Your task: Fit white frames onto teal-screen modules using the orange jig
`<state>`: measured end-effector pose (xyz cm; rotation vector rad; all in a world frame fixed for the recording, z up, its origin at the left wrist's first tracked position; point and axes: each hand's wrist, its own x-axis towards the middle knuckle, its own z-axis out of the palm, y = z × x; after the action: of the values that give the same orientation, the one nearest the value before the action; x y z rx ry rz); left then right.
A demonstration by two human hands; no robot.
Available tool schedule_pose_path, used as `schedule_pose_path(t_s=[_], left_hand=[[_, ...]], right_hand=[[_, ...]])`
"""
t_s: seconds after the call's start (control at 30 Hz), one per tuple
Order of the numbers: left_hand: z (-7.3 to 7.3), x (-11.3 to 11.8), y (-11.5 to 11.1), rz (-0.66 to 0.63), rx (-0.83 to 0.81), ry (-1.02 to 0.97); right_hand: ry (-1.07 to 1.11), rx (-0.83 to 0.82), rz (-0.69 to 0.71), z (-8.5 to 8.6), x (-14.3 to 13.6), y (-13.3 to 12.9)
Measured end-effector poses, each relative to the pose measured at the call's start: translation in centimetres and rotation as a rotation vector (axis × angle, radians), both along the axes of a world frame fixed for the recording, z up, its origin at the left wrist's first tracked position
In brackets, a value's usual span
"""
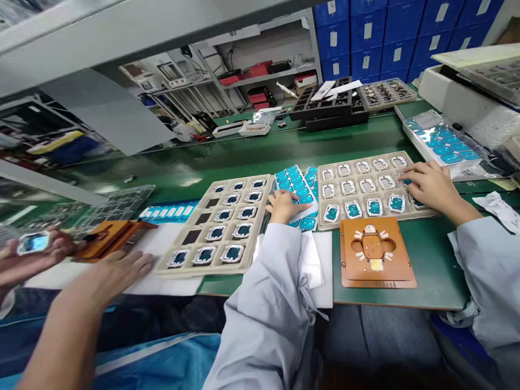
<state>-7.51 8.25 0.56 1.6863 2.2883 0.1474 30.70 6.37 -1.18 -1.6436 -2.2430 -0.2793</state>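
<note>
My left hand lies on blue adhesive sheets printed with rounded shapes, its fingers and thumb apart. At the right end of a beige tray, my right hand has bent fingers drawn together over a pocket. A bit of teal shows beneath them; what they grip is mostly hidden. Rounded silver frames sit in that tray, the nearest row with teal faces. In front of the tray lies an orange-brown fixture with a recessed centre and white tabs.
A second beige tray with dark-faced frames stands left. Beside it is a co-worker's hand; their other hand holds a silver frame. Black trays and a box of blue stickers are farther back. A shelf beam hangs overhead.
</note>
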Motion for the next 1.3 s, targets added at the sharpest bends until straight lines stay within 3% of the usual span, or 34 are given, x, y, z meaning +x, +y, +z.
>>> schedule_pose_path(t_s=[0.2,0.37,0.5,0.7,0.83,1.03,1.3], left_hand=[[0.1,0.3,0.3,0.048,-0.041,-0.002],[0.0,0.2,0.3,0.055,-0.038,-0.014],[0.0,0.2,0.5,0.078,-0.059,-0.038],[-0.3,0.3,0.5,0.09,-0.038,-0.048],[-0.3,0.4,0.2,0.076,-0.02,-0.043],[-0.1,0.7,0.0,0.053,-0.035,-0.058],[-0.5,0.4,0.2,0.073,-0.034,-0.064]], right_hand=[[-0.021,0.077,0.07,0.1,-1.0,-0.5],[-0.008,-0.022,0.198,-0.5,-2.5,-0.8],[0.011,-0.068,0.189,-1.0,-2.7,-0.6],[0.127,0.011,0.224,-1.1,-2.2,0.0],[0.243,0.123,0.327,-0.3,-2.3,-0.5],[0.414,0.301,0.506,2.6,-4.1,-3.6],[0.607,0.199,0.541,3.2,-5.1,-6.3]])
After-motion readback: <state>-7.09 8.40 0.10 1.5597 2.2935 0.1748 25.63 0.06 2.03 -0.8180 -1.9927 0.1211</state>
